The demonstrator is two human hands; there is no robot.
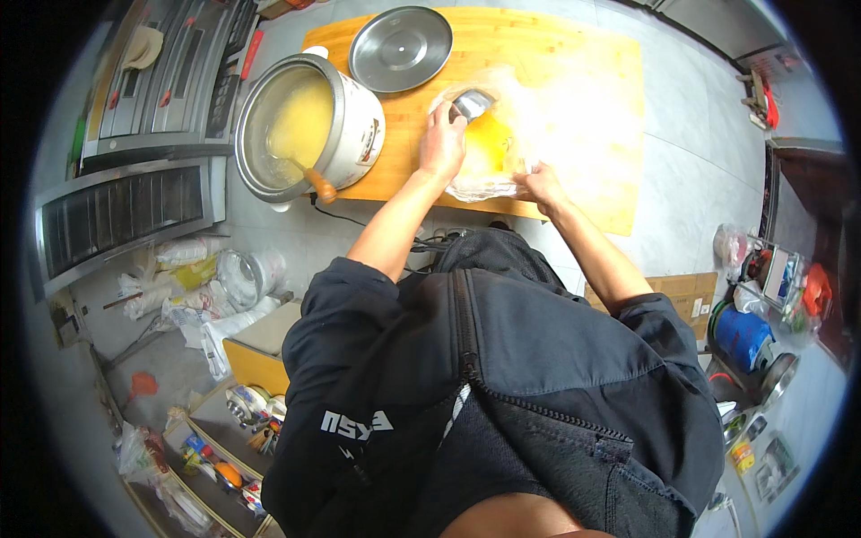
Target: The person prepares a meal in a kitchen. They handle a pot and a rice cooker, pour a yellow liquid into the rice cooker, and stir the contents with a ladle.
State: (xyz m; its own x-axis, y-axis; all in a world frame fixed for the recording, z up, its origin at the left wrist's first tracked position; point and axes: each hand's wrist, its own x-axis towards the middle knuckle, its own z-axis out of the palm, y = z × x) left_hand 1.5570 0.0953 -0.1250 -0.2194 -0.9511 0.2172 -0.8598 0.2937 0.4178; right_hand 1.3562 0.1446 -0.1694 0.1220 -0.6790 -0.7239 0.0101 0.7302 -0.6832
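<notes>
My left hand (442, 144) grips a shiny metal cup or scoop (475, 103), tilted over an open clear plastic bag (479, 190). Inside the bag lies a bright yellow mass (490, 140); glare hides its texture. The near right edge of the bag is pinched in my right hand (542, 186). To the left stands a white electric cooker (360, 128), uncovered, with pale yellow food (303, 121) in it. A ladle with a wooden handle (321, 185) rests in the cooker, its handle over the near rim.
A round grey lid (401, 48) lies at the back of the wooden table (323, 40). A black cord (343, 216) runs below the table's near edge. Metal oven-like units (168, 81) stand left. Bags and a clear tub (245, 272) sit low left; a cardboard box (686, 299) is right.
</notes>
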